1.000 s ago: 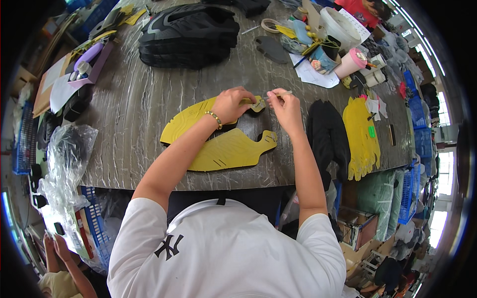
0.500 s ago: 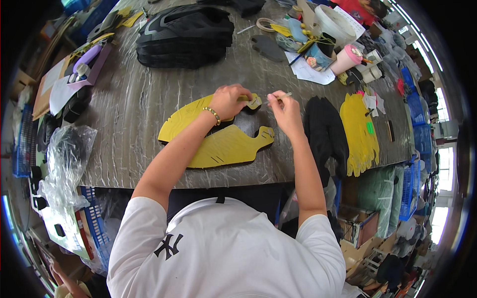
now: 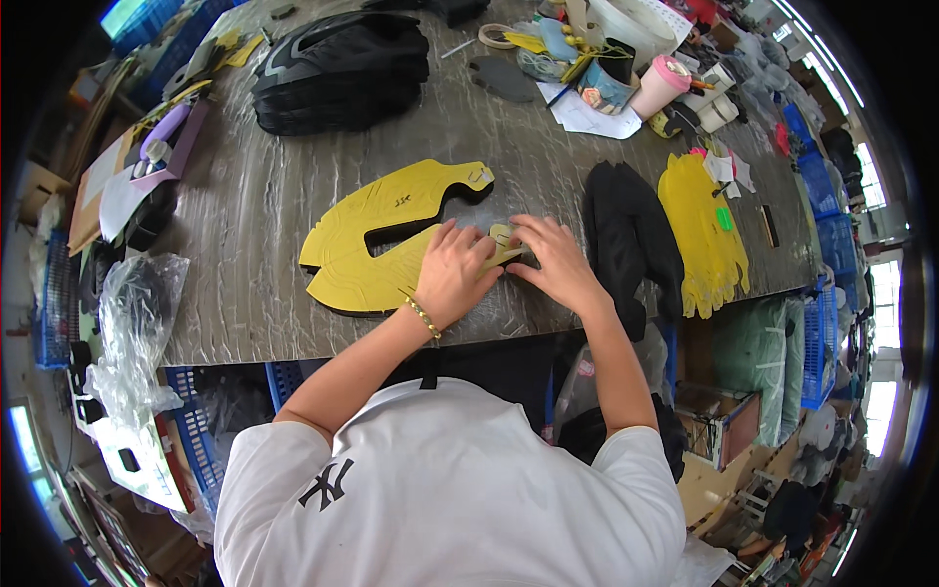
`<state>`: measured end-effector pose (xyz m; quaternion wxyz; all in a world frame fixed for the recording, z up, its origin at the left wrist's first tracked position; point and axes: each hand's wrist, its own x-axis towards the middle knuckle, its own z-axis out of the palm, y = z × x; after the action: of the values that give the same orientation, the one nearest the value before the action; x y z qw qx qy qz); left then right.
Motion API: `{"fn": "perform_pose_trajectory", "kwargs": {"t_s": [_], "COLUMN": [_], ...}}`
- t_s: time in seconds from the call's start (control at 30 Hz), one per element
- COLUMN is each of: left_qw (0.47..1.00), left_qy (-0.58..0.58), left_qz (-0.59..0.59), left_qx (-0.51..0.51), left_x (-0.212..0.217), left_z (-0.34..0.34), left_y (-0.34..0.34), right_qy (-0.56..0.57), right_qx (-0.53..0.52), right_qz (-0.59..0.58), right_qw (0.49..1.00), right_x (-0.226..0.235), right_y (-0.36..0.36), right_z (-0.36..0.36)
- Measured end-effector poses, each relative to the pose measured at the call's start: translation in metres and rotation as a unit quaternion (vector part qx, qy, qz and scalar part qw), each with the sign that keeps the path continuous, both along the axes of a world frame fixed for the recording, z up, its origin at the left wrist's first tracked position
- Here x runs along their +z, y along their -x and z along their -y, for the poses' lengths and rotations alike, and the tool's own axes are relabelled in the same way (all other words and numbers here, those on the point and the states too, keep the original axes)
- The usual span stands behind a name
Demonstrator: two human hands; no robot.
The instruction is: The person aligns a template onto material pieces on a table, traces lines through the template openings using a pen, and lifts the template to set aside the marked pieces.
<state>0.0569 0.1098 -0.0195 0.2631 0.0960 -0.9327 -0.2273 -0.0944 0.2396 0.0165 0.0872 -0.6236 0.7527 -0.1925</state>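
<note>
A yellow U-shaped pattern piece point(image 3: 367, 210) with fine lines and small dark marks lies on a black layer of the same outline. My left hand point(image 3: 455, 272), with a beaded bracelet at the wrist, rests on its nearer arm, fingers bent over the edge. My right hand point(image 3: 558, 262) faces it at that arm's tip, thumb and fingers curled round the end. Between the two hands shows a thin pale strip point(image 3: 507, 256); whether it is a lifted edge or a slim stick I cannot tell. The farther arm lies untouched.
To the right lie black cut pieces point(image 3: 631, 235) and a pile of yellow pieces point(image 3: 699, 235). A tall black stack point(image 3: 342, 78) stands at the back left. At the back right are a pink cup point(image 3: 663, 86), papers and tools. Plastic wrapping point(image 3: 137, 313) hangs at the left edge.
Both hands have moved from the farther arm's tip to the nearer arm's tip. The slim stick that was in my right hand no longer shows clearly. The view has shifted slightly.
</note>
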Motion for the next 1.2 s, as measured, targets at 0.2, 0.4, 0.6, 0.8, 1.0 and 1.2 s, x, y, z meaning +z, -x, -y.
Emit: {"fn": "perform_pose_trajectory", "kwargs": {"t_s": [0.2, 0.4, 0.6, 0.8, 1.0, 1.2], "left_qw": [0.999, 0.999, 0.998, 0.998, 0.997, 0.992], "left_qy": [0.012, 0.014, 0.019, 0.035, 0.043, 0.106], "left_qz": [-0.006, -0.03, -0.04, -0.016, 0.002, 0.005], "left_qx": [0.041, 0.037, 0.039, 0.046, 0.061, 0.07], "left_x": [-0.009, -0.012, -0.016, -0.014, -0.014, -0.02], "left_z": [-0.011, -0.014, -0.015, -0.019, -0.021, -0.025], "left_y": [0.002, 0.001, -0.001, 0.001, 0.003, 0.005], "right_qy": [-0.008, 0.116, 0.187, 0.139, 0.038, 0.04], "right_qx": [0.006, -0.04, -0.175, -0.158, -0.128, -0.107], "right_qz": [0.002, 0.045, 0.142, 0.036, 0.04, 0.017], "right_qw": [1.0, 0.991, 0.956, 0.977, 0.99, 0.993], "right_x": [-0.008, -0.009, 0.018, -0.004, -0.022, -0.024], "right_y": [0.001, 0.003, -0.002, -0.003, -0.021, -0.023], "right_z": [0.005, -0.001, -0.003, -0.006, -0.014, -0.011]}}
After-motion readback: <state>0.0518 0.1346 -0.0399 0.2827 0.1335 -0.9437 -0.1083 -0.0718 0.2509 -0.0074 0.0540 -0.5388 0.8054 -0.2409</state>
